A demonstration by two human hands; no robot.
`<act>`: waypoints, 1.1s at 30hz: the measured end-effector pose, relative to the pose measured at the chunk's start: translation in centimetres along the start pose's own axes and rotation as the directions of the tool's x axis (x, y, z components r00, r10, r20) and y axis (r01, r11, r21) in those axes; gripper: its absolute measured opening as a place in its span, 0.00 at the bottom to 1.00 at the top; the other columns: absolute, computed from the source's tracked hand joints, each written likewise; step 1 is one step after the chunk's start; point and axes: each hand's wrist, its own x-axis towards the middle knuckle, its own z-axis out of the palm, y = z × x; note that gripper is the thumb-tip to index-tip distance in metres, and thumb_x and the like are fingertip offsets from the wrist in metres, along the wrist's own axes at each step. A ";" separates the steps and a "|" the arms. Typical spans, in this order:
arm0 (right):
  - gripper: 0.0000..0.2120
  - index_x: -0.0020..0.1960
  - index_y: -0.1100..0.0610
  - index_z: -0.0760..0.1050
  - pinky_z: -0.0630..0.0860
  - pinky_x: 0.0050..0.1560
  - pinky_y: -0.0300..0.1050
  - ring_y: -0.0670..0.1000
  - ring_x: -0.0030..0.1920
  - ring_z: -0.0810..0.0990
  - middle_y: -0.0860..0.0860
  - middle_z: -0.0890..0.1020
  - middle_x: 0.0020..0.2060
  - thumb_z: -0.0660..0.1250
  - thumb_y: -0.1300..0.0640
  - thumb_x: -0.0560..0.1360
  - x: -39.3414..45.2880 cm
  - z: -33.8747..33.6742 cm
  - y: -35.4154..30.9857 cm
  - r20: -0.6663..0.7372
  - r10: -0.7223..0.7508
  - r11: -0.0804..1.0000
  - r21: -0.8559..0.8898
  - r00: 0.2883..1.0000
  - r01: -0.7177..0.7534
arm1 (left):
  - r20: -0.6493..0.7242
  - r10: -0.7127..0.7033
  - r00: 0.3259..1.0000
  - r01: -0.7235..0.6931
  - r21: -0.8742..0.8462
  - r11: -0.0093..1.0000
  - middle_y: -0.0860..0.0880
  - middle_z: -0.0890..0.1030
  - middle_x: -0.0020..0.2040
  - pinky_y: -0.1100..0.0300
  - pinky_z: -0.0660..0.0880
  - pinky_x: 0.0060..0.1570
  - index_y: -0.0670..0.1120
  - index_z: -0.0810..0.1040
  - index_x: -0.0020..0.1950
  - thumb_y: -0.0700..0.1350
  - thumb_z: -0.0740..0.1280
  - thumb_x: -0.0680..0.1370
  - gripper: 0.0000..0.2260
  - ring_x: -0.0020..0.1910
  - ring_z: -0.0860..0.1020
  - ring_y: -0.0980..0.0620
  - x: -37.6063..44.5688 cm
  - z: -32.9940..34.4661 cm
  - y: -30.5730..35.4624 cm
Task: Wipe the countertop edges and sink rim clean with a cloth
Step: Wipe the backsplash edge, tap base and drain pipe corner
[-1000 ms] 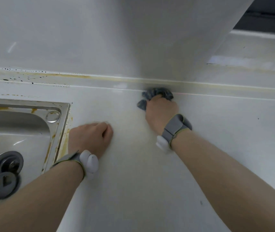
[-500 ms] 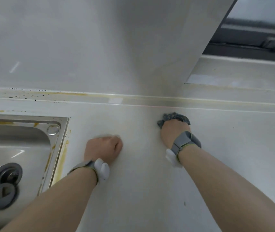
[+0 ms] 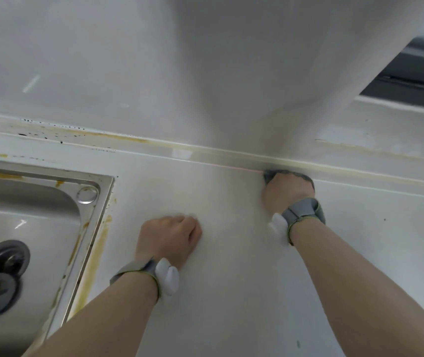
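A stainless steel sink is set into the desk's left side, its rim stained yellow-brown. Just right of it the left hand rests on the desk as a fist, its grip curled tight and empty. Farther right, the right hand has its grip curled over a grey cloth, pressing it against the stained seam at the desk's back edge.

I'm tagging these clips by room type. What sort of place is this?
Most likely a home kitchen. A stainless steel sink with a drain strainer is set into a pale countertop, with yellow-brown grime along its rim and the wall seam.
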 end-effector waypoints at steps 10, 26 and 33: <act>0.17 0.56 0.55 0.77 0.64 0.31 0.43 0.56 0.49 0.80 0.55 0.81 0.52 0.50 0.57 0.81 -3.2 -0.6 -6.9 -0.043 -0.302 0.951 -0.087 0.952 0.298 | 0.003 0.015 1.000 -0.014 -0.027 1.000 0.49 0.76 0.28 0.61 0.67 0.26 0.46 0.70 0.34 0.53 0.63 0.75 0.14 0.27 0.77 0.43 0.1 -0.2 0.2; 0.17 0.53 0.57 0.78 0.72 0.36 0.44 0.56 0.46 0.80 0.56 0.82 0.47 0.51 0.55 0.81 -5.2 1.0 -7.4 0.014 -0.427 0.896 -0.126 0.904 0.426 | -0.008 -0.010 1.000 0.010 -0.025 1.000 0.48 0.75 0.27 0.60 0.67 0.25 0.46 0.71 0.33 0.52 0.63 0.76 0.15 0.26 0.74 0.43 -0.1 0.1 0.1; 0.19 0.66 0.53 0.71 0.67 0.33 0.46 0.58 0.58 0.77 0.55 0.77 0.61 0.49 0.59 0.81 -0.4 -2.3 -11.4 -0.061 -0.396 0.903 -0.204 0.916 0.377 | -0.046 0.021 0.999 -0.023 -0.030 0.999 0.49 0.74 0.26 0.62 0.59 0.26 0.47 0.68 0.31 0.51 0.67 0.73 0.15 0.23 0.72 0.45 0.3 0.0 0.2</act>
